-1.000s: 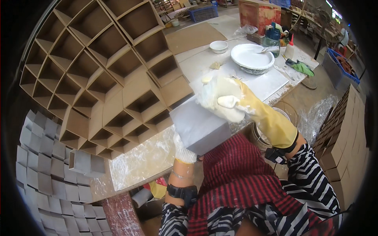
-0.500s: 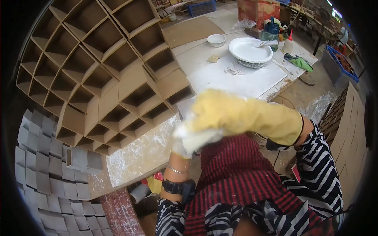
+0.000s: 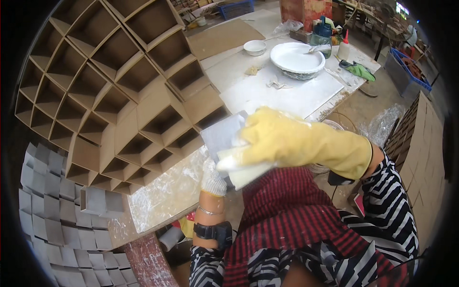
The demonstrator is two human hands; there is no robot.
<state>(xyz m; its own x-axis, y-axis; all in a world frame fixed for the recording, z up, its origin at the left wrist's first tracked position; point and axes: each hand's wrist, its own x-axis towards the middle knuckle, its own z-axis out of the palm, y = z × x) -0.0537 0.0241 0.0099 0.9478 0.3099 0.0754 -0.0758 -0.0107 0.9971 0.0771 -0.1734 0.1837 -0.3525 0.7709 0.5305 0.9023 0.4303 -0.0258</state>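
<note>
My right hand (image 3: 272, 134), in a yellow rubber glove, is closed around a pale off-white sponge (image 3: 248, 173). Just beyond the sponge a flat, pale grey box-like piece (image 3: 221, 131) stands tilted over the table edge. My left hand (image 3: 213, 179), in a white knit glove, is at the near side of this piece and seems to grip it; its fingers are mostly hidden by the sponge and the piece. A wide white basin (image 3: 295, 58) of white paint stands farther back, with a brush (image 3: 319, 48) across its rim.
Stacked brown open boxes (image 3: 129, 110) fill the table's left. Grey boxes (image 3: 62, 215) are piled at lower left. A small white bowl (image 3: 255, 47), a green bottle (image 3: 321, 36), a red-tipped squeeze bottle (image 3: 344, 49) and a green glove (image 3: 357, 70) lie around the basin.
My right hand, blurred before, shows more sharply, with the sponge now distinct in it. The grey piece shows more fully beyond the sponge. The left hand has shifted slightly left.
</note>
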